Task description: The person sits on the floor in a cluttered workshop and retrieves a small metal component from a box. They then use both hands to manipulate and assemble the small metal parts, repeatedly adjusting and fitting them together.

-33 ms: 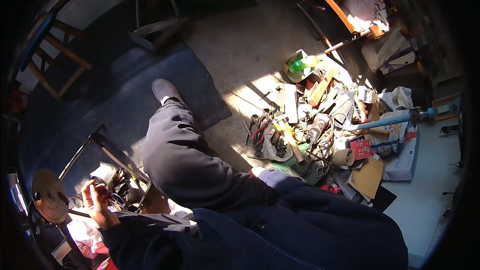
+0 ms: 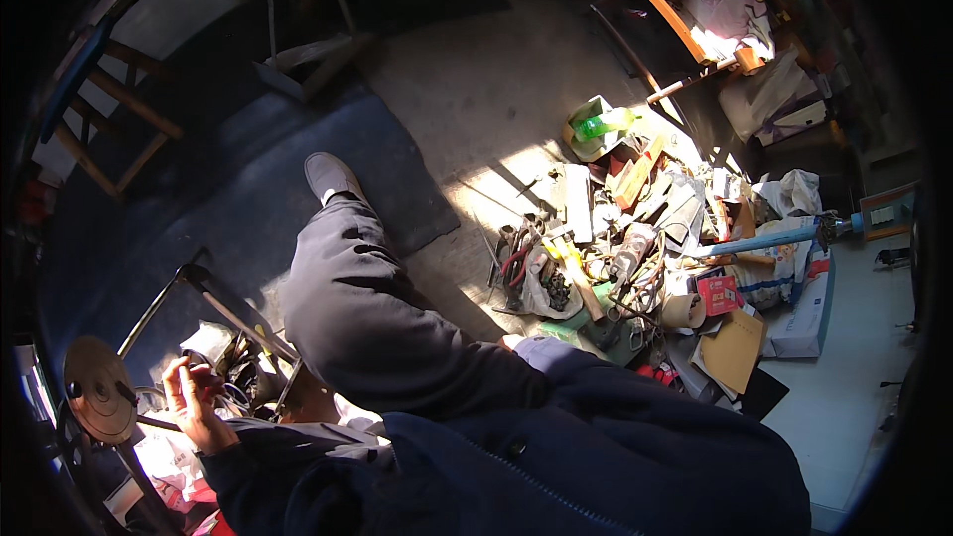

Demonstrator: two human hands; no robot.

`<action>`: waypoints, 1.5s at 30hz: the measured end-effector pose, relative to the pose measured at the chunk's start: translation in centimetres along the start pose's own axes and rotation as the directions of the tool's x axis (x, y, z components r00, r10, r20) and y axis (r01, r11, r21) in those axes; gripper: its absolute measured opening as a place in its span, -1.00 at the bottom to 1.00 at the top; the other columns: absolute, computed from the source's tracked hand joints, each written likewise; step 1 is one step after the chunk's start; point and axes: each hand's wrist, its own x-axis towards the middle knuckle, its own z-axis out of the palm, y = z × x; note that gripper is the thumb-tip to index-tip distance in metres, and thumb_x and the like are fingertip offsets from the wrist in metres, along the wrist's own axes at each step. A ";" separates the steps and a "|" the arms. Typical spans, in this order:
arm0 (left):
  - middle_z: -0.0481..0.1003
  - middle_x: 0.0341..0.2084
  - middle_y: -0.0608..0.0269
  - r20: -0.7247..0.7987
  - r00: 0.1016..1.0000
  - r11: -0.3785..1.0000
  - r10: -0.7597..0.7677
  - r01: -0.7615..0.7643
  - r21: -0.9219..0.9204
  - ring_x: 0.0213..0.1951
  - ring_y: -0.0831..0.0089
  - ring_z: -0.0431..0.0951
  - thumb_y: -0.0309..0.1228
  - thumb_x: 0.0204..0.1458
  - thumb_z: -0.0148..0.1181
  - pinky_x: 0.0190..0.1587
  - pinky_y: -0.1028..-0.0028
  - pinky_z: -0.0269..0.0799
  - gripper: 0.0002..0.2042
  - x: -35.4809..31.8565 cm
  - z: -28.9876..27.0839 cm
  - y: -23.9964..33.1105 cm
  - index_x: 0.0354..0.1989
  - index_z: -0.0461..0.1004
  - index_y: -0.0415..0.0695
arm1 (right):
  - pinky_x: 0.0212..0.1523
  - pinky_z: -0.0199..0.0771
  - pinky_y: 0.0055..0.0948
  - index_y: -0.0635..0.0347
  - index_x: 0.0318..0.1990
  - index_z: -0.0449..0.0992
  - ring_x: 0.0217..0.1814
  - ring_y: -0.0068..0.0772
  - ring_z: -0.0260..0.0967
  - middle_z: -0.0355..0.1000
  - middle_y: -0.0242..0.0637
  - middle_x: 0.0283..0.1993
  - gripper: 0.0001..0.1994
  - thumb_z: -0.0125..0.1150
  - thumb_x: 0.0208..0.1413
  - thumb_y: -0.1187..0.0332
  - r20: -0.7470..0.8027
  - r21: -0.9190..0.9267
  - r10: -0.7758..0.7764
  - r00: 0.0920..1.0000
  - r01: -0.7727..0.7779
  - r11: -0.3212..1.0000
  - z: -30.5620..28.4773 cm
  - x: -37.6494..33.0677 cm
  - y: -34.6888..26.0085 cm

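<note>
The left hand [image 2: 194, 405] is raised at the near left side of the floor, palm partly turned up, fingers bent. A dark object shows at the fingers; whether they grip it cannot be told. Just beside the hand lies a tangle of dark cords [image 2: 238, 369], under the bars of a metal frame [image 2: 236, 316]. A round brown disc [image 2: 97, 389] stands to the hand's left, with red and white packaging [image 2: 171, 462] below.

Of the right hand [image 2: 510, 341], only a sliver of skin shows past the sleeve cuff; its grip cannot be determined. Nearest to it is a heap beyond the right edge of the dark mat [image 2: 392, 149], including pliers [image 2: 516, 250], a plastic bag of small parts [image 2: 552, 290] and a yellow-and-wood handled tool [image 2: 578, 276].

Change noted: the shoe [image 2: 333, 179] sits marginally farther right. Neither hand shows a clear shift, and no object is seen displaced; handling shows no visible advance.
</note>
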 end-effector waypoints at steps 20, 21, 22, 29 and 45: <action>0.59 -0.40 0.17 0.059 0.994 0.990 -0.092 0.085 0.115 -0.51 0.47 0.55 -0.18 0.39 -0.03 -0.42 0.54 0.44 -0.73 -1.1 2.8 -1.8 -0.19 0.45 -0.13 | -0.13 0.61 -0.22 -0.02 -0.36 0.72 -0.16 -0.13 0.61 0.65 -0.25 -0.28 -0.78 0.24 -0.03 0.14 -0.191 0.167 0.101 0.976 -0.069 0.983 3.2 4.5 5.2; 0.58 -0.41 0.17 0.068 0.993 0.990 -0.091 0.083 0.112 -0.52 0.47 0.55 -0.19 0.39 -0.04 -0.42 0.54 0.45 -0.73 -1.2 3.2 -1.9 -0.20 0.44 -0.14 | -0.13 0.61 -0.22 -0.02 -0.36 0.72 -0.16 -0.12 0.61 0.65 -0.23 -0.28 -0.78 0.23 -0.03 0.15 -0.230 0.168 0.132 0.964 -0.094 0.981 3.8 4.8 5.6; 0.58 -0.41 0.17 0.065 0.993 0.988 -0.102 0.093 0.126 -0.52 0.47 0.55 -0.18 0.39 -0.04 -0.42 0.54 0.45 -0.72 -1.3 3.4 -2.0 -0.21 0.44 -0.14 | -0.19 0.61 -0.29 0.09 -0.30 0.70 -0.26 -0.20 0.61 0.63 -0.22 -0.36 -0.79 0.20 0.05 0.25 -0.235 0.148 0.138 0.962 -0.105 0.983 4.3 5.1 6.1; 0.57 -0.44 0.22 0.068 0.982 0.971 -0.176 0.162 0.179 -0.54 0.51 0.53 -0.18 0.40 -0.04 -0.44 0.57 0.43 -0.71 -2.0 4.6 -2.2 -0.24 0.45 -0.14 | -0.50 0.56 -0.26 0.22 -0.21 0.62 -0.53 -0.27 0.54 0.54 -0.20 -0.45 -0.86 0.14 0.18 0.45 -0.358 0.682 0.443 0.822 -0.093 0.725 6.7 8.8 9.2; 0.57 -0.44 0.24 0.111 0.955 0.943 -0.276 0.246 0.226 -0.54 0.54 0.53 -0.18 0.39 -0.03 -0.44 0.58 0.42 -0.70 -3.7 6.7 -2.7 -0.26 0.45 -0.15 | -0.31 0.67 -0.04 0.28 0.00 0.46 -0.27 -0.12 0.61 0.61 -0.08 -0.19 -0.70 0.17 0.31 0.22 0.210 0.977 0.558 0.803 -0.147 -0.156 -0.4 7.9 4.1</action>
